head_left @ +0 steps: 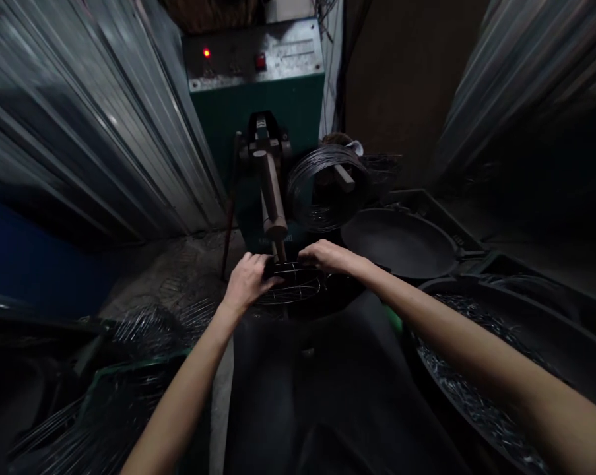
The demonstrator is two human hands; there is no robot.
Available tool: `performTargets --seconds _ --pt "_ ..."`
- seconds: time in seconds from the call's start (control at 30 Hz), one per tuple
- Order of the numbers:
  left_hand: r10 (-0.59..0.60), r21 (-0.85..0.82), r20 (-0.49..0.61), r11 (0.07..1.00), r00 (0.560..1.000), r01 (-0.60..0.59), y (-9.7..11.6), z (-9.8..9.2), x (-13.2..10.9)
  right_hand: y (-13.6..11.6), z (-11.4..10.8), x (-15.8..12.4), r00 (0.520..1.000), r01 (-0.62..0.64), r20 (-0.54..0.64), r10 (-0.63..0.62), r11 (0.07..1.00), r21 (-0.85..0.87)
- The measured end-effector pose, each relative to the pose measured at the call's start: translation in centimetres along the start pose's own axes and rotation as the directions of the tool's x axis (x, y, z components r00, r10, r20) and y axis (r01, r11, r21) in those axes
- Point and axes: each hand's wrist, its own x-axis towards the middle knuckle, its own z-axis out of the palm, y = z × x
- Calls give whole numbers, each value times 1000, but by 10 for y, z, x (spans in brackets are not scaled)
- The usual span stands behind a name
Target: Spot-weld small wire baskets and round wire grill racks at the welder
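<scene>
A round wire frame [300,290] of thin metal rings lies in front of me, below the electrode arms of a green spot welder [258,105]. My left hand [248,280] is closed on the frame's left side, thumb pointing inward. At the far right rim, the fingers of my right hand [327,256] are pressed together on the frame; their tips are dark and partly hidden. The welder's thick upper electrode arm [270,191] ends just above and between my hands. A thin lower rod reaches down to the frame.
A coil of wire [327,178] hangs right of the electrodes. Beyond my right arm are a dark round pan [401,241] and a large basin [456,284] of short metal pieces. Bundled wire parts and a green crate [129,369] stand left. A red light [206,53] glows on the panel.
</scene>
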Motion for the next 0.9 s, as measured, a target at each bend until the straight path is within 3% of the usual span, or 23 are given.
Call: performTargets --seconds 0.2,0.43,0.67,0.9 --pt "-4 16 96 1000 995 3 5 9 1 -21 3 0 998 -66 7 67 989 -132" --pt "-21 44 131 999 991 16 5 7 0 -22 4 0 997 -78 4 79 986 -148" --pt "33 84 105 996 994 -42 11 26 -14 -25 12 -10 997 -65 40 69 993 -98" --pt "111 53 40 992 993 -113 38 33 -38 -29 18 -44 989 -63 131 62 998 2"
